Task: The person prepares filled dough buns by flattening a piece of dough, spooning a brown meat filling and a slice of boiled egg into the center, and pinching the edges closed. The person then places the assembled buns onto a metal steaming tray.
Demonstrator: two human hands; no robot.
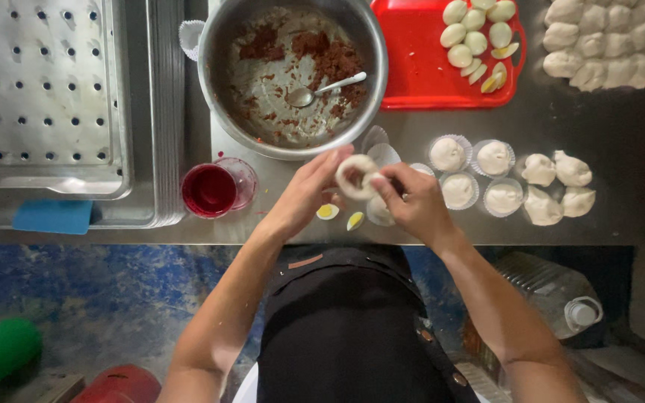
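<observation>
Steel worktable [621,134] fills the upper frame; near edge runs just under the hands, floor below. Perforated steel tray [39,89] takes the far left, sitting on stacked flat trays. Big steel mixing bowl [222,45] centre top, reddish-brown filling smeared inside, spoon [326,88] lying in it. Red tray [419,67] right of the bowl with peeled and halved eggs. Raw dough pieces [602,41] piled top right; four more loose lumps at the right end of the row of filled paper cups [475,175].

Left hand [304,194] and right hand [416,205] meet over the table just below the bowl rim. Both pinch a dough round [357,175] between thumbs and fingertips: fingers curled, grips partly closed, palms not touching it. Round is held up off the table, pale, cupped, rim pleated inward, small opening in the middle.

Free room: bare strip between the hands and the near edge, broken only by two egg wedges [341,216]. Red cup [209,190] sits near the left wrist, apart from it. Cups crowd the right hand's far side; nearest one just beside its knuckles.
</observation>
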